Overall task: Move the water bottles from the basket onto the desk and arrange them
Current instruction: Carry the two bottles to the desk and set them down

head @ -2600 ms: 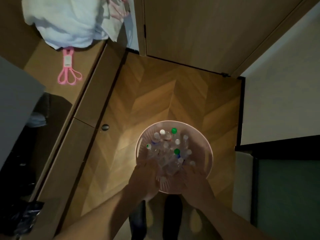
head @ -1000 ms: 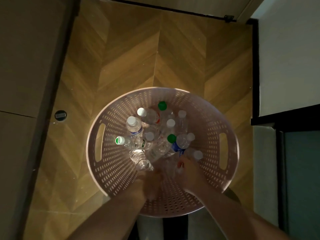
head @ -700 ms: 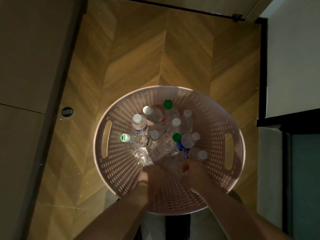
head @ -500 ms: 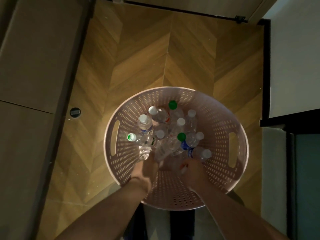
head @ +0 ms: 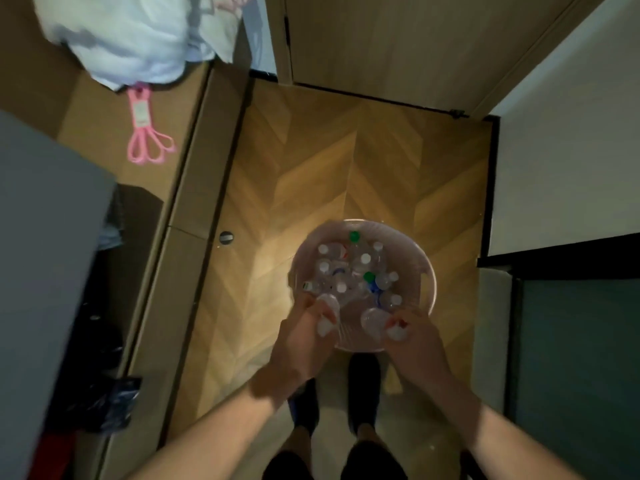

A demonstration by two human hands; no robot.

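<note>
We use the basket (head: 427, 271) as our landmark. It sits on the herringbone floor (head: 329, 161), right in front of our feet, so both arms can drop straight in.

The desk (head: 104, 109) runs well to the left of the basket and higher up. Nothing from the task is on it yet; we only see a pale cloth bundle (head: 138, 32) and a pink looped band (head: 145, 133) at its far end, far-left of the basket. A closed wooden door (head: 398, 43) stands beyond the basket.

The remaining water bottles (head: 349, 268) are packed mostly upright, caps up, in the far half of the basket. 2 caps are green; the rest look white. Our count is unreliable due to blur.

Left hand (head: 304, 337) is at the near-left rim, fingers curled around 1 clear bottle (head: 327, 315). The bottle pokes out ahead of the fingers toward the basket's middle, apparently lifted clear of the pack.

Right hand (head: 414, 341) is at the near-right rim, fingers wrapped on a 2nd bottle (head: 375, 320). Its rounded end points left toward the basket centre, and a red patch shows at the fingertips. We cannot tell which end is the cap.

Likely reason for 1 bottle per hand: 2 per trip. Our judgement: early stage, the carry left to the desk comes next.
</note>
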